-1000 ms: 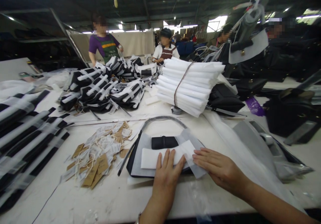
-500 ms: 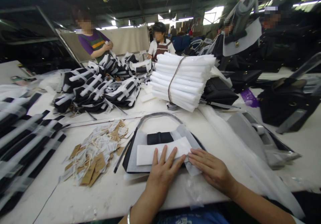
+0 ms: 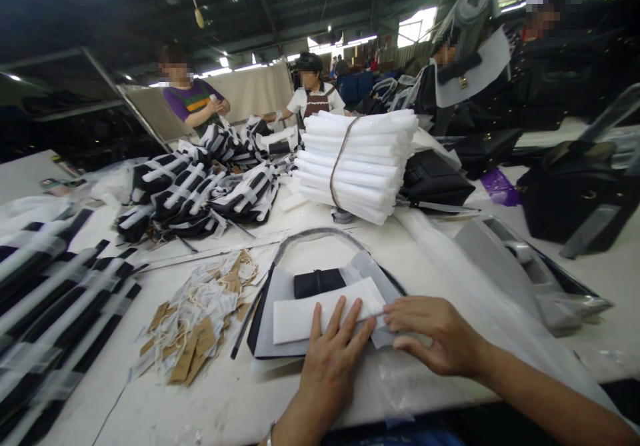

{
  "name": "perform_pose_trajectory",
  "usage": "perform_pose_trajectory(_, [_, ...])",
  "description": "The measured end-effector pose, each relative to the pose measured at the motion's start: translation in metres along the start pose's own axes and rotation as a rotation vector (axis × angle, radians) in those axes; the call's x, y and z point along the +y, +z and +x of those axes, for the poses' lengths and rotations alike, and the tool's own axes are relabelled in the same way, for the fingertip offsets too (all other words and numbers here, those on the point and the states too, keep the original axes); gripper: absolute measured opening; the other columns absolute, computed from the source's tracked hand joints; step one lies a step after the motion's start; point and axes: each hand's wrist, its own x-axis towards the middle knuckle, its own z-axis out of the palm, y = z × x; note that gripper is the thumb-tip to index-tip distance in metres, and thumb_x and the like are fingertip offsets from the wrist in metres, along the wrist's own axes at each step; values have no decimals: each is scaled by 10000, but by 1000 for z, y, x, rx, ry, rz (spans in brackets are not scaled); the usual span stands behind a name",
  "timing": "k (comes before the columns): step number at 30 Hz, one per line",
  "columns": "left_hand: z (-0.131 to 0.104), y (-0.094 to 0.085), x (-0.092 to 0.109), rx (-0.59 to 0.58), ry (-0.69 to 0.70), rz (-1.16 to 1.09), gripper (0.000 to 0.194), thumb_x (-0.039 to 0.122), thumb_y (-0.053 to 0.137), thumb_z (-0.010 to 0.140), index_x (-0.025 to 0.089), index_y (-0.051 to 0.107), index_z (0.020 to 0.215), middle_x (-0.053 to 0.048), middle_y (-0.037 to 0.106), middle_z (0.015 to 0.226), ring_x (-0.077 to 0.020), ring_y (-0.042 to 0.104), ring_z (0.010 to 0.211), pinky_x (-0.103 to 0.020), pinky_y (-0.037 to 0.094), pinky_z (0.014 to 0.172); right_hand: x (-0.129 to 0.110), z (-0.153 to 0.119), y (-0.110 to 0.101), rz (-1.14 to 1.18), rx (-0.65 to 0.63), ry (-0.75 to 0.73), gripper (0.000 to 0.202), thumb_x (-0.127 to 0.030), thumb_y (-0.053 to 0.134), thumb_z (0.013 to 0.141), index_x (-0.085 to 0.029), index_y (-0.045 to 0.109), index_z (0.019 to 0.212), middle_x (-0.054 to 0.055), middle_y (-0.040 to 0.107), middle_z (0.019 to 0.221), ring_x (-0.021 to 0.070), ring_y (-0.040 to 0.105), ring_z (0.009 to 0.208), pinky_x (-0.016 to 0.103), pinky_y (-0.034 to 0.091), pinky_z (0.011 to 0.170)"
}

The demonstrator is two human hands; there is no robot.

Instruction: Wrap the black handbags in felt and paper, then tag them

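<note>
A black handbag (image 3: 256,329) lies flat in front of me, its wrapped handle (image 3: 320,231) arching away from me. Grey-white tissue paper (image 3: 267,319) covers most of its face, leaving a black strap tab (image 3: 319,283) bare. Across the lower part rests a folded white foam sheet (image 3: 295,319). My left hand (image 3: 333,353) presses down on that sheet with fingers spread. At the sheet's right end, my right hand (image 3: 435,333) touches the edge with outstretched fingertips, its thumb held apart beside the tissue.
Paper tags (image 3: 195,326) with strings are heaped left of the bag. Wrapped black straps (image 3: 65,313) fill the far left. Behind stand a tied stack of white foam sheets (image 3: 360,166) and a pile of wrapped bags (image 3: 200,186). Two people (image 3: 195,99) (image 3: 315,89) work across the table.
My right hand has lifted slightly and its thumb has come away from the fingers. My left hand stays on the foam sheet. The far person in white has stretched an arm sideways.
</note>
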Motion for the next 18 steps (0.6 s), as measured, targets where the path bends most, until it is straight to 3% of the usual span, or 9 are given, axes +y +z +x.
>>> perform_pose_trajectory(3, [3,1,-1,29,10,13,539,317,444,1000,351,314,1522,78,261,1617,-220,225,1494,-550,-67,1222,12,43,1,-62,-50,18,194,-258,537,973,-207,721,1007,78,764,984,190,704,985,347,505,994])
perform_pose_trajectory(7, [5,4,-3,97,14,9,490,379,437,1005,345,387,1491,77,324,1591,-213,307,1456,-513,-131,1213,36,91,30,-205,-258,49,342,-245,571,957,-145,618,1281,136,669,1284,264,556,1278,451,410,1100])
perform_pose_trajectory(10, [4,9,-4,146,13,10,468,394,443,1004,349,426,1469,84,354,1576,-213,344,1435,-510,-115,1219,48,100,47,-274,-385,105,296,-281,594,951,-133,671,1196,132,705,1216,298,566,1262,514,384,1101])
perform_pose_trajectory(13, [3,12,-5,158,19,14,468,378,444,1003,353,425,1470,87,367,1569,-211,351,1432,-503,-121,1220,53,99,54,-286,-399,117,238,-300,559,972,-150,736,1025,112,756,1062,316,580,1239,560,351,1099])
perform_pose_trajectory(18, [0,11,-4,55,5,-13,582,222,443,966,352,327,1521,79,279,1608,-223,293,1468,-530,-132,1211,60,105,49,-243,-400,110,224,-290,566,965,-158,746,946,111,766,1011,298,629,1173,535,397,1072])
